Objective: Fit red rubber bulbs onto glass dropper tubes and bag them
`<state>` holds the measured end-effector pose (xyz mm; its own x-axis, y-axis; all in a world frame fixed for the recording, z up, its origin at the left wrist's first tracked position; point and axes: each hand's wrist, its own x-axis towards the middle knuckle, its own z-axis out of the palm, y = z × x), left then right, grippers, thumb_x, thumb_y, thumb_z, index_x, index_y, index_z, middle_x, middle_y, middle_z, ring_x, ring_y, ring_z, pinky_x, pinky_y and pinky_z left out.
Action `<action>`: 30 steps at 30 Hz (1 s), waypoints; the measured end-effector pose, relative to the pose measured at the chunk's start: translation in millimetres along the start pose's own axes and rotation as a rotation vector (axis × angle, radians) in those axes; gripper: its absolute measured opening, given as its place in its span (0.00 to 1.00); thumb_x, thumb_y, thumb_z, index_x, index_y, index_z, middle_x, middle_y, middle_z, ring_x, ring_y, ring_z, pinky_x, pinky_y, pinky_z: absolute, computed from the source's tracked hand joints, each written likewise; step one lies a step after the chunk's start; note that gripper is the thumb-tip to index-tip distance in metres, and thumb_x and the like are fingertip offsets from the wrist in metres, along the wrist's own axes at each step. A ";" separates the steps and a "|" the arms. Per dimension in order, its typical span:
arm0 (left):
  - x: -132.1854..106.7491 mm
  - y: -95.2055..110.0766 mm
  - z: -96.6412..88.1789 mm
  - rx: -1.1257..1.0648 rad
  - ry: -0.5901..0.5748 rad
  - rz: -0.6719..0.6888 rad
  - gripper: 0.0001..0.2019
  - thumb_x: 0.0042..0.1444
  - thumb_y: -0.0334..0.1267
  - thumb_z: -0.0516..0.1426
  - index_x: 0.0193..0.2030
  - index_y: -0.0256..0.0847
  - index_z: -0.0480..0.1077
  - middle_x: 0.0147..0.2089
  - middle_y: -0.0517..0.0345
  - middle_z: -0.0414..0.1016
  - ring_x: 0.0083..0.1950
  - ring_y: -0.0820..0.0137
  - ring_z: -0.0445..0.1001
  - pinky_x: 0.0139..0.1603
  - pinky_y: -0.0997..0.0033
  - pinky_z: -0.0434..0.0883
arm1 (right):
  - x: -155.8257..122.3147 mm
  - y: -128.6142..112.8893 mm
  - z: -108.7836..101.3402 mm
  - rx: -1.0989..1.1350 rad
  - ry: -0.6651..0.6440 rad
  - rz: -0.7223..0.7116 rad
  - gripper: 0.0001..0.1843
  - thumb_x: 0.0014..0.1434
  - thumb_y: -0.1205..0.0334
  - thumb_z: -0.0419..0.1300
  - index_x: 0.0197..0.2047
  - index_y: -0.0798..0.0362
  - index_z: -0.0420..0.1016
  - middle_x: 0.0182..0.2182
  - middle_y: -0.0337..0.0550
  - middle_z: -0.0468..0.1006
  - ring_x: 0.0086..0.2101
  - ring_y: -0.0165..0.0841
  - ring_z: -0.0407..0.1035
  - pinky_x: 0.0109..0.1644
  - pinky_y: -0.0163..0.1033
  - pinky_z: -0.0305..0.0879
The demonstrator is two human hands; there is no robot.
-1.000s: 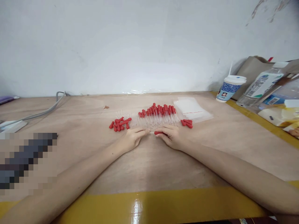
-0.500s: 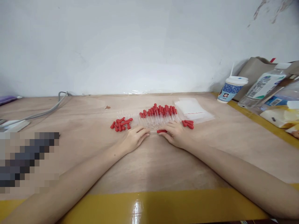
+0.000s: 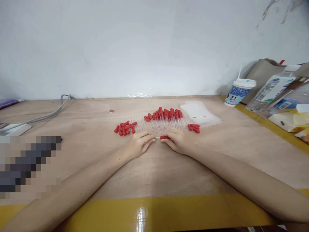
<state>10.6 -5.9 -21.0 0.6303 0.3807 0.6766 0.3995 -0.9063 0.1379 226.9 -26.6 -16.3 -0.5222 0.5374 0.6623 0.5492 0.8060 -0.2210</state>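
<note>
Between finger and thumb, my left hand (image 3: pixel 142 142) pinches a thin clear dropper tube (image 3: pixel 158 138), most of it hidden by the fingers. My right hand (image 3: pixel 177 141) is closed on a red rubber bulb (image 3: pixel 164 137), which lines up with the tube's right end. Just beyond both hands lie droppers with red bulbs (image 3: pixel 166 114), their clear tubes pointing toward me. Bare clear tubes (image 3: pixel 139 124) rest left of them. Loose red bulbs (image 3: pixel 124 129) are heaped past my left hand, and several more red bulbs (image 3: pixel 194 128) lie past my right hand.
A clear zip bag (image 3: pixel 199 113) lies behind my right hand. At the right stand a lidded paper cup (image 3: pixel 238 92) with a straw and a plastic bottle (image 3: pixel 275 85). A grey cable (image 3: pixel 51 115) runs along the left. Yellow tape (image 3: pixel 145 212) edges the table.
My right hand has shifted slightly left with the red bulb, and less of the clear tube shows between the hands. The piles stay as they were.
</note>
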 end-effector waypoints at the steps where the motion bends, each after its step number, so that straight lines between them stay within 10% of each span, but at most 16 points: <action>1: 0.3 0.2 0.1 0.003 -0.004 -0.002 0.08 0.57 0.33 0.53 0.42 0.37 0.71 0.35 0.53 0.73 0.33 0.73 0.72 0.33 0.75 0.70 | 0.5 0.0 0.6 -0.005 -0.002 0.002 0.09 0.60 0.60 0.52 0.38 0.53 0.72 0.29 0.44 0.73 0.31 0.32 0.66 0.35 0.37 0.65; 9: 6.4 6.2 -6.1 -0.002 0.003 -0.112 0.09 0.57 0.37 0.53 0.43 0.38 0.69 0.35 0.55 0.73 0.33 0.72 0.71 0.34 0.74 0.69 | 8.6 4.4 -8.1 0.212 0.004 0.156 0.09 0.58 0.60 0.55 0.40 0.50 0.74 0.34 0.43 0.75 0.35 0.31 0.69 0.39 0.38 0.66; 16: 5.8 2.0 -13.4 0.072 0.054 -0.397 0.12 0.53 0.44 0.56 0.39 0.37 0.67 0.34 0.55 0.69 0.34 0.70 0.69 0.34 0.71 0.68 | 45.5 36.8 -25.4 0.598 0.357 0.603 0.20 0.45 0.48 0.63 0.36 0.55 0.68 0.28 0.41 0.74 0.28 0.29 0.69 0.34 0.36 0.66; 21: 4.4 0.2 -11.3 0.081 -0.155 -0.413 0.09 0.55 0.40 0.53 0.27 0.38 0.66 0.23 0.61 0.66 0.24 0.74 0.65 0.24 0.74 0.62 | 93.1 66.0 -9.4 0.412 0.386 0.691 0.21 0.49 0.44 0.58 0.32 0.56 0.70 0.27 0.42 0.74 0.29 0.31 0.69 0.34 0.37 0.64; 30: 4.0 2.3 -14.2 0.101 -0.179 -0.407 0.08 0.56 0.39 0.52 0.28 0.38 0.66 0.26 0.59 0.68 0.26 0.72 0.66 0.26 0.73 0.63 | 127.0 54.8 40.1 -0.227 0.082 0.762 0.19 0.55 0.45 0.53 0.30 0.52 0.73 0.31 0.45 0.76 0.39 0.41 0.66 0.48 0.50 0.52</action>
<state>4.6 -9.1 -7.7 0.5099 0.7360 0.4452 0.6958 -0.6573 0.2897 164.5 95.8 27.0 0.0953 0.8929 0.4401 0.8594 0.1493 -0.4890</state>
